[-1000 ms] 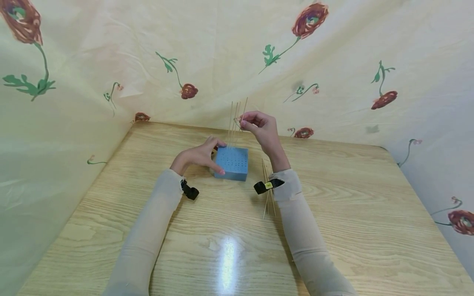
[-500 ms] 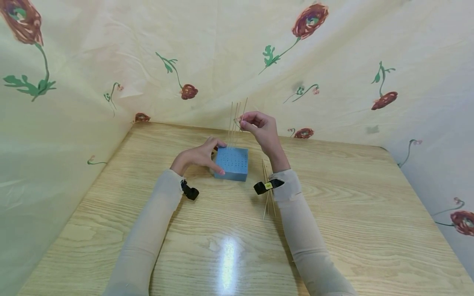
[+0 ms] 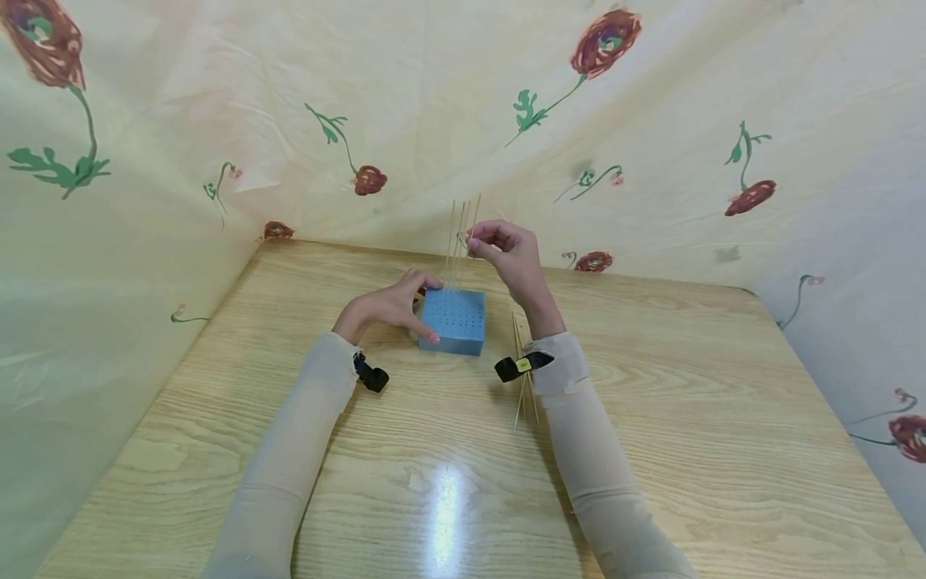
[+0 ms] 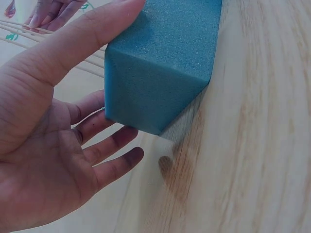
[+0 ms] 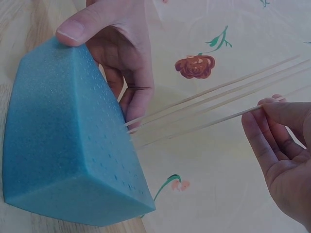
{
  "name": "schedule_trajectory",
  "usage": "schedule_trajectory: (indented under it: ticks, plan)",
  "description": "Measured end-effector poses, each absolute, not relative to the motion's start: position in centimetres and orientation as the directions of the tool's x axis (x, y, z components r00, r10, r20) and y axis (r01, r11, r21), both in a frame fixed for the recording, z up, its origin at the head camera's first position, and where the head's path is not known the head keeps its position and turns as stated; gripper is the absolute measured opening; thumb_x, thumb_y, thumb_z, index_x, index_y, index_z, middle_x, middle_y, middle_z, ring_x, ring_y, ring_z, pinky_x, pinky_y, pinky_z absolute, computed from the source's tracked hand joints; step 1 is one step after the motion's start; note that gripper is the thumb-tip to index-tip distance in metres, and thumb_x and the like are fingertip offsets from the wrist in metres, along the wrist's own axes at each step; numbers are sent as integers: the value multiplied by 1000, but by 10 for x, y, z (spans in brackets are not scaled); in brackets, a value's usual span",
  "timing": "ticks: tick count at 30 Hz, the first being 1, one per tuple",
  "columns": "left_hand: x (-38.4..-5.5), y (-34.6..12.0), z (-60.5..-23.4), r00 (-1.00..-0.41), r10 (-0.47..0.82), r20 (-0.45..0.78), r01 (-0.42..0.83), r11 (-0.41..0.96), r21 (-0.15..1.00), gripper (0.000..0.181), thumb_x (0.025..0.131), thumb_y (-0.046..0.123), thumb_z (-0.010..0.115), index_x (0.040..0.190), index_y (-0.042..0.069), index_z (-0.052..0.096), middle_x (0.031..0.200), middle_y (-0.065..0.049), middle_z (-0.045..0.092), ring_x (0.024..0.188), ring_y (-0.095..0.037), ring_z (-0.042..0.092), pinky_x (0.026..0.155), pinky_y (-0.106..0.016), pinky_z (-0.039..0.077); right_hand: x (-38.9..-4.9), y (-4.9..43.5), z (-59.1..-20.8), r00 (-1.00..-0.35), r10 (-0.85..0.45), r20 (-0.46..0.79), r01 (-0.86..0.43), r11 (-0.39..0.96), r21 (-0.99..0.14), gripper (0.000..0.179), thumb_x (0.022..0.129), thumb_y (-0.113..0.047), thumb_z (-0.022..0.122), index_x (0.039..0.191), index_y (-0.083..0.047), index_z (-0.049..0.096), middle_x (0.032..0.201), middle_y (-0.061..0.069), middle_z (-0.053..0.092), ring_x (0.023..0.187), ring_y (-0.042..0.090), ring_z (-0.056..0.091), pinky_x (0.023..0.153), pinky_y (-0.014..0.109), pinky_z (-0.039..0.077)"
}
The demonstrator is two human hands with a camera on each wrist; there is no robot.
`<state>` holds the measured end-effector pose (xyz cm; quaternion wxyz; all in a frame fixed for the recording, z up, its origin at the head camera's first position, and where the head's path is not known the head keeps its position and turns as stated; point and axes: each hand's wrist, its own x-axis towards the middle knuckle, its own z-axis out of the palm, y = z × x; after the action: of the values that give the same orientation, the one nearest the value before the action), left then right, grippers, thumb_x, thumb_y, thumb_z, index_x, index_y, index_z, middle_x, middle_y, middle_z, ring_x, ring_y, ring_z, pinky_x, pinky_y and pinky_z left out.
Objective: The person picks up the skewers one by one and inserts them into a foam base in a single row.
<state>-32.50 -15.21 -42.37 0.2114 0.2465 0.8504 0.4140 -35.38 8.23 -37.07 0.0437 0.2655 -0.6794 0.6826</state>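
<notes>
A blue foam block (image 3: 452,322) with rows of small holes in its top sits on the table. My left hand (image 3: 391,304) grips its left side, thumb on the near face and fingers round the far side. Three thin wooden skewers (image 5: 214,91) stand in the block along its far edge. Between thumb and fingertips my right hand (image 3: 512,251) pinches another wooden skewer (image 5: 209,124) above the block. Its lower end reaches the block's top beside the standing ones; whether it sits in a hole I cannot tell.
Several loose skewers (image 3: 522,398) lie on the wooden table (image 3: 687,386), partly under my right wrist. A flower-patterned cloth (image 3: 419,121) hangs behind the table and along its sides.
My right hand has shifted very slightly left, and the top of the pinched skewer has tipped a little left with it. The left hand and block have stayed in place.
</notes>
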Motion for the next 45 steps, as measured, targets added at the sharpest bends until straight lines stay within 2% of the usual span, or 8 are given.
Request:
schedule_trajectory:
  ticks: [16, 23, 28, 45]
  plan:
    - [-324, -153, -424, -784, 603, -145, 250, 522, 816, 90, 80, 21, 88, 149, 5, 33, 154, -17, 26, 143, -34, 28, 121, -53, 26, -353, 81, -370, -854, -304, 423, -429, -50, -902, 18, 95, 3, 67, 106, 18, 66, 92, 9, 69, 78, 13, 66, 78, 28, 59]
    - [-324, -153, -423, -782, 605, -150, 254, 529, 810, 90, 81, 23, 88, 150, 5, 33, 155, -17, 26, 144, -34, 27, 122, -54, 25, -353, 81, -372, -856, -299, 421, -427, -48, -903, 21, 95, 4, 66, 107, 21, 63, 94, 11, 69, 79, 15, 66, 77, 26, 59]
    - [-324, -154, -424, -782, 603, -160, 249, 537, 806, 91, 80, 22, 88, 150, 6, 32, 156, -16, 25, 145, -33, 27, 122, -53, 25, -353, 81, -373, -859, -297, 417, -425, -40, -904, 19, 95, 4, 66, 106, 19, 64, 92, 8, 69, 79, 16, 66, 77, 25, 58]
    - [-324, -154, -423, -783, 602, -157, 253, 540, 803, 93, 80, 23, 89, 151, 6, 32, 156, -15, 25, 144, -32, 27, 122, -52, 25, -351, 79, -371, -865, -295, 406, -423, -9, -906, 17, 95, 3, 67, 105, 16, 66, 92, 11, 67, 79, 13, 66, 79, 26, 59]
